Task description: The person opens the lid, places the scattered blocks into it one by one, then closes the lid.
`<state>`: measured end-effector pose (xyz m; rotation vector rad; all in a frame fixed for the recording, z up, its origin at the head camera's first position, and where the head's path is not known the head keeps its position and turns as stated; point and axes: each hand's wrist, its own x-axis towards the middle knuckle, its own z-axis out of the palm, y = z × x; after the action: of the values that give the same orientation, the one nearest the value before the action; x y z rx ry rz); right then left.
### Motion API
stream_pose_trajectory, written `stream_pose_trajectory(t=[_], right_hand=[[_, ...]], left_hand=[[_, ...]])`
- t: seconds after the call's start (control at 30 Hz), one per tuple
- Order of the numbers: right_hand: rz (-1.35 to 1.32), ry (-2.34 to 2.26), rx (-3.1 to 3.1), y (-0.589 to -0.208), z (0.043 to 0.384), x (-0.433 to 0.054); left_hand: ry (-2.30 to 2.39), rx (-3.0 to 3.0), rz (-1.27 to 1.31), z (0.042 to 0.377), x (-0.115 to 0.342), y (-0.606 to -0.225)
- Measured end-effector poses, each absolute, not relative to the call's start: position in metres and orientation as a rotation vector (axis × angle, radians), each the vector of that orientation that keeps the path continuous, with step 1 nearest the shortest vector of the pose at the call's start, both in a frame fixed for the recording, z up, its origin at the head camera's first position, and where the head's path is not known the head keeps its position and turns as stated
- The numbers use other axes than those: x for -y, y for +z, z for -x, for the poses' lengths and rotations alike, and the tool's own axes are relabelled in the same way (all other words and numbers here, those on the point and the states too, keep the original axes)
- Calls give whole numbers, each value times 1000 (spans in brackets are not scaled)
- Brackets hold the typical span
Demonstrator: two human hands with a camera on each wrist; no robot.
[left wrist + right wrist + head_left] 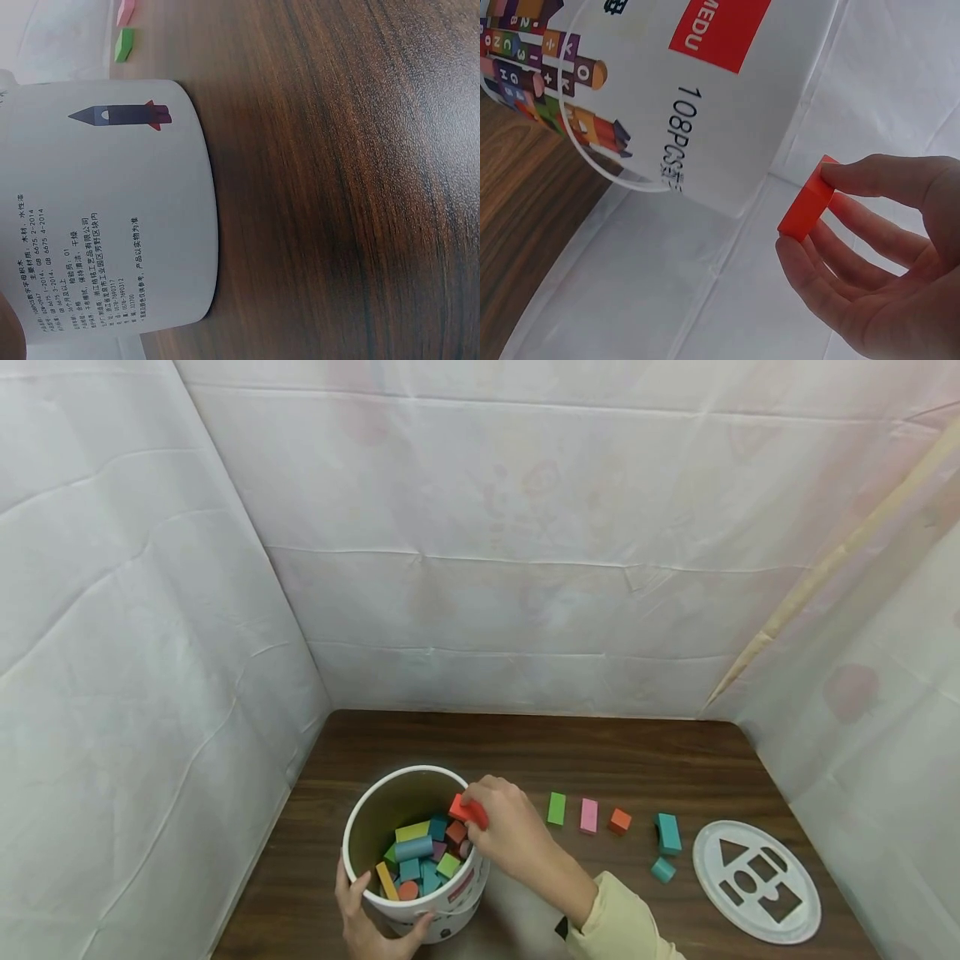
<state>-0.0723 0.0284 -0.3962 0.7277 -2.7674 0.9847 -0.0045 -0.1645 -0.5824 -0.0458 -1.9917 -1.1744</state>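
Observation:
A white bucket (pixel 480 868) stands near the table's front, holding several coloured wooden blocks (pixel 414 847). My left hand (pixel 367 927) grips the bucket's near left side, fingers and thumb spread round the wall below the rim. Only a bit of that hand shows at the edge of the left wrist view. Over the bucket's right rim, my right hand (pixel 512 827) pinches a red block (pixel 808 201) between thumb and fingertips. In the right wrist view the bucket's printed side and thin handle (pixel 592 161) appear beside the held block.
Right of the bucket lie a green block (pixel 556 808), a pink block (pixel 588 816), an orange block (pixel 619 821) and two teal blocks (pixel 668 834). A white lid (pixel 795 906) with shaped holes lies farther right. White sheets (pixel 480 568) enclose the dark wooden table (pixel 360 735).

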Motion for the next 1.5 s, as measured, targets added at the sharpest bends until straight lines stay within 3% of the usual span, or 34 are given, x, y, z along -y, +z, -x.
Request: stream_pose_trajectory(t=[0.9,1.5], right_hand=[[-914,933,2788,-415,71,-4],[-1018,913,2697,-421,72,-1]], left_hand=[[-1187,2064,-63,1,163,-577],[-1132,1991,67,4,167,-585]])
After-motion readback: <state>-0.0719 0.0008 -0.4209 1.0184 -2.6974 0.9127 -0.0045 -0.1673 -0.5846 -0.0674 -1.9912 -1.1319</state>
